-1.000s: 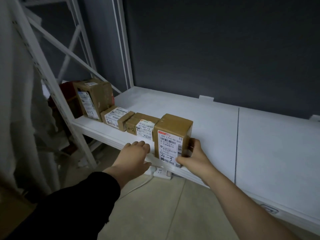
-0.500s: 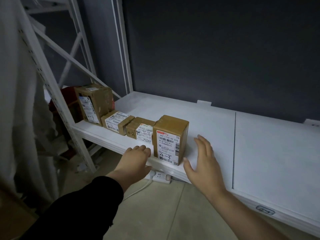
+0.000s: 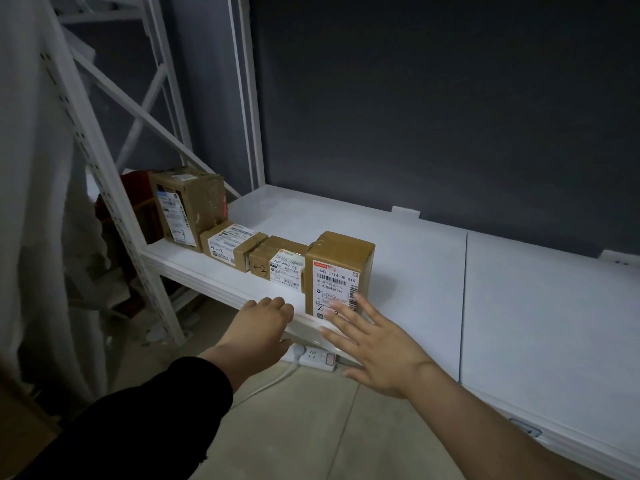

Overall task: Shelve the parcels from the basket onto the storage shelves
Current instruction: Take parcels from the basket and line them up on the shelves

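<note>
Several brown cardboard parcels stand in a row along the front of a white shelf (image 3: 415,271). The rightmost parcel (image 3: 341,268) is upright with a white barcode label facing me. Left of it sit a low parcel marked 4-3 (image 3: 277,263), a flat labelled parcel (image 3: 233,245) and a taller parcel (image 3: 185,206) at the far left. My right hand (image 3: 372,344) hovers with fingers spread in front of the rightmost parcel's lower label, holding nothing. My left hand (image 3: 258,325) rests its fingers on the shelf's front edge, left of that parcel. No basket is in view.
White shelf uprights and diagonal braces (image 3: 114,181) rise at the left, with a pale sheet (image 3: 31,202) hanging beside them. A white power strip (image 3: 313,356) and its cable lie on the floor under the shelf. A dark wall backs the shelf. The shelf's right half is bare.
My right hand let go of the rightmost parcel, opened beside it, then moved left in front of its label. My left hand stayed at the shelf edge.
</note>
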